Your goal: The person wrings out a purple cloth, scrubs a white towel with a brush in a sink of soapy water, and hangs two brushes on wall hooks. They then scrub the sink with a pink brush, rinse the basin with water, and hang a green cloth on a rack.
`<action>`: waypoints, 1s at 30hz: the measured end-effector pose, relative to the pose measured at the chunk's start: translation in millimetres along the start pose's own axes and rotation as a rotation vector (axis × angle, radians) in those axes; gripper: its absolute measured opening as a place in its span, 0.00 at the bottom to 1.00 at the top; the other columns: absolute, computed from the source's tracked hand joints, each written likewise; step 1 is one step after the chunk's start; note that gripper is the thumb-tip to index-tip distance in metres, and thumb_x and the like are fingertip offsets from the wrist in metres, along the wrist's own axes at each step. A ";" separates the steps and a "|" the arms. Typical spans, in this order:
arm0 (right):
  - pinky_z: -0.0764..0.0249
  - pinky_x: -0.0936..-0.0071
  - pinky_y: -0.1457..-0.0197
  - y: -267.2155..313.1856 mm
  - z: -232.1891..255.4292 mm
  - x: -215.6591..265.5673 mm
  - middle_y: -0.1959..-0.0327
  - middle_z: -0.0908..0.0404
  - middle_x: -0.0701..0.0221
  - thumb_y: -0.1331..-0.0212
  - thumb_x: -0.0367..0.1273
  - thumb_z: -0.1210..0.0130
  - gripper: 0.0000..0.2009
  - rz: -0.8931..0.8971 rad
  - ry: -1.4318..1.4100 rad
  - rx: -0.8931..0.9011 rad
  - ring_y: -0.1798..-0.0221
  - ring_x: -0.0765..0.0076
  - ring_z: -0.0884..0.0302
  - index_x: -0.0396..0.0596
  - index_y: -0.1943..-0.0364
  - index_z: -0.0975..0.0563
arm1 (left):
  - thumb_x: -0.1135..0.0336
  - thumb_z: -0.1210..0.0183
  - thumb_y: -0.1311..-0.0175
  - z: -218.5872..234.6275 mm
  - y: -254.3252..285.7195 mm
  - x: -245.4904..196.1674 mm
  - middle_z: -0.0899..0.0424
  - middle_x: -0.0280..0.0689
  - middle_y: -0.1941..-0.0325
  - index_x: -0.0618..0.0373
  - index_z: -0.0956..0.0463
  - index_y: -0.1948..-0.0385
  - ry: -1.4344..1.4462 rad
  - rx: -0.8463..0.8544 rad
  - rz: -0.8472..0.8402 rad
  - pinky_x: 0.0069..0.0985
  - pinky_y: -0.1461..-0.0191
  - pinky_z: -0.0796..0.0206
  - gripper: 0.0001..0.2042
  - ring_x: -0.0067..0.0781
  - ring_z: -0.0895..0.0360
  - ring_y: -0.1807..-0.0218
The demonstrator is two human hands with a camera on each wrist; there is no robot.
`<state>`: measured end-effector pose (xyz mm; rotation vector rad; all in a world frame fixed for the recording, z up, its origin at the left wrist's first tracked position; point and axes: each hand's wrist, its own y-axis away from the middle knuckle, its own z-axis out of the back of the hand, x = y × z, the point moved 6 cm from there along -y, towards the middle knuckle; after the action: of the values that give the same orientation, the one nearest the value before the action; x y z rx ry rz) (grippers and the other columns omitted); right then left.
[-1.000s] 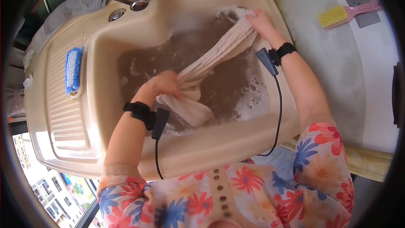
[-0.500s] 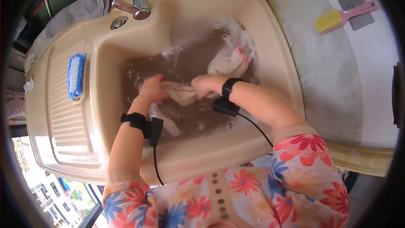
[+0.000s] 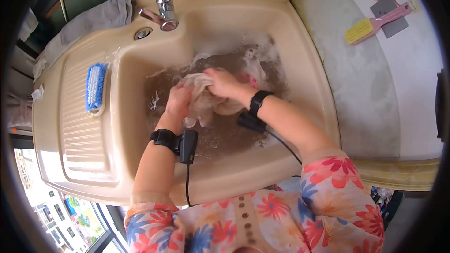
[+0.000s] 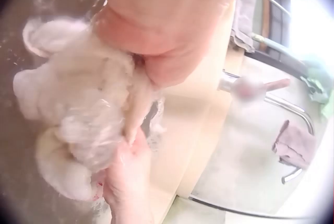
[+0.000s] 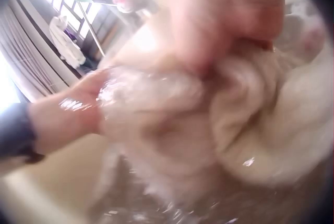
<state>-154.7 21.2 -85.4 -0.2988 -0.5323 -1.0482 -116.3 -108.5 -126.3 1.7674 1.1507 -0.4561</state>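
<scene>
A wet, off-white towel (image 3: 200, 100) is bunched up between both hands over the cloudy water in the beige sink (image 3: 225, 171). On its left side, my left hand (image 3: 178, 100) grips the bundle. My right hand (image 3: 224, 84) holds the folds from the top right, with the two hands close together. Loose ends of the towel (image 4: 62, 88) hang in wet lumps at the water in the left wrist view. A pink-patterned part (image 3: 253, 79) lies in the water beyond the right wrist. Blurred right-hand fingers (image 5: 224, 20) press into the folds in the right wrist view.
A chrome faucet (image 3: 165, 14) stands at the sink's back edge. On the ridged drainboard (image 3: 75, 145) at left lies a blue and white scrub brush (image 3: 96, 86). A pink-handled brush (image 3: 377, 23) with yellow bristles rests on the right ledge. Grey cloth drapes the back left rim.
The towel was stretched out between the hands a second ago. The right hand has come in leftward to the left hand, and the towel is now gathered and raised in a bunch.
</scene>
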 end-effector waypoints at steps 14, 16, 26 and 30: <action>0.27 0.64 0.59 16.0 25.3 -51.3 0.68 0.20 0.57 0.61 0.32 0.39 0.16 -0.210 0.168 0.344 0.62 0.53 0.22 0.41 0.65 0.22 | 0.66 0.43 0.57 37.9 32.1 -52.5 0.24 0.51 0.52 0.55 0.25 0.53 -1.424 -0.221 -0.269 0.31 0.44 0.36 0.23 0.47 0.28 0.48; 0.29 0.76 0.59 12.4 73.4 -39.3 0.67 0.19 0.69 0.55 0.26 0.42 0.13 -0.236 -0.361 0.214 0.65 0.75 0.25 0.39 0.62 0.24 | 0.68 0.41 0.54 38.2 35.0 -64.7 0.22 0.43 0.54 0.60 0.27 0.51 -1.205 -0.231 -0.210 0.25 0.49 0.36 0.23 0.31 0.27 0.52; 0.29 0.81 0.60 28.5 237.3 74.3 0.67 0.21 0.76 0.49 0.25 0.47 0.15 -0.023 -0.558 -0.034 0.65 0.83 0.26 0.43 0.54 0.27 | 0.66 0.42 0.51 -9.1 70.8 -78.8 0.22 0.41 0.56 0.60 0.26 0.53 -0.754 -0.062 -0.242 0.25 0.51 0.36 0.20 0.31 0.27 0.55; 0.27 0.81 0.57 20.0 174.4 21.8 0.61 0.23 0.76 0.47 0.24 0.49 0.16 -0.279 -0.286 0.196 0.59 0.84 0.27 0.46 0.52 0.29 | 0.64 0.42 0.51 -15.3 78.0 -72.8 0.23 0.38 0.55 0.59 0.26 0.53 -0.726 -0.011 -0.194 0.25 0.50 0.38 0.20 0.29 0.29 0.54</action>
<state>-176.1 97.8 72.6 -0.2056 -0.9488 -1.2191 -87.9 -140.7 -27.5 1.2987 0.7882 -1.0964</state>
